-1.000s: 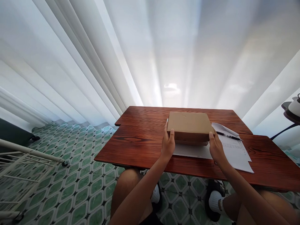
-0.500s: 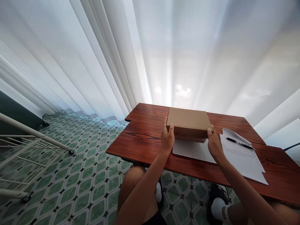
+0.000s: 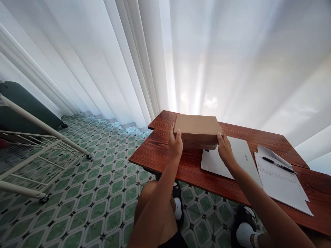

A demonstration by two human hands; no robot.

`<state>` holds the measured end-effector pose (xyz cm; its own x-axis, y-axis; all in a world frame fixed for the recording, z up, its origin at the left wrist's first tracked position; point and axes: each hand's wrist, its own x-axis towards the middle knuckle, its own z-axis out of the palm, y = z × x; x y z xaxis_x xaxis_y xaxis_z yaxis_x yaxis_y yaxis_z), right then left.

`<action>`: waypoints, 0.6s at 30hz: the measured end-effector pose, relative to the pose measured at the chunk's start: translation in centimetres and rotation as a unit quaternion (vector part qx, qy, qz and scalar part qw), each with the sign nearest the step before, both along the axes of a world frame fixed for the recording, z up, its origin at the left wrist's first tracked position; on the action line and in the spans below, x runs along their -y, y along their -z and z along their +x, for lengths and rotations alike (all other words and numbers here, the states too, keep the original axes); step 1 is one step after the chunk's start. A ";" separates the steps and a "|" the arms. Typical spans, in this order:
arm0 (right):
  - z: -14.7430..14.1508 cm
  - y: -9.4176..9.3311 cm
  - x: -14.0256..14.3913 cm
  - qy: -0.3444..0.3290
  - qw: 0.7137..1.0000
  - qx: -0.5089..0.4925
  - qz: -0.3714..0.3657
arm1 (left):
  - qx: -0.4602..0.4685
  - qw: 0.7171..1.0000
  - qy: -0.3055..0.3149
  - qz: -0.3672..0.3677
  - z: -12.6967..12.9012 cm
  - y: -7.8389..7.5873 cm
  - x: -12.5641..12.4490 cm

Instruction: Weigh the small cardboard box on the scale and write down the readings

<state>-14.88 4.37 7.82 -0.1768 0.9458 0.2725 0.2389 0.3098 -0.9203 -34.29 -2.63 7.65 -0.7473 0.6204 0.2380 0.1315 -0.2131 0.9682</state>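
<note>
A white metal-tube rack is seen at the far left on the green patterned tile floor. The flat brown cardboard box is gripped at its left end by the left hand and at its right end by the right hand; it is held just above the red-brown wooden table, partly over a closed white laptop. Further right, a printed white paper sheet is lain upon by a black pen.
</note>
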 end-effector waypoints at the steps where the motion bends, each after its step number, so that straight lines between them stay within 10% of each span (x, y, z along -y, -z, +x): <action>1: -0.6 0.1 0.0 -0.006 1.000 -0.005 0.001 | 0.006 1.000 -0.009 -0.006 -0.6 0.0 0.0; 18: -6.4 1.8 1.3 -0.075 0.997 0.006 -0.036 | 0.054 0.992 -0.111 -0.035 -6.3 0.0 1.0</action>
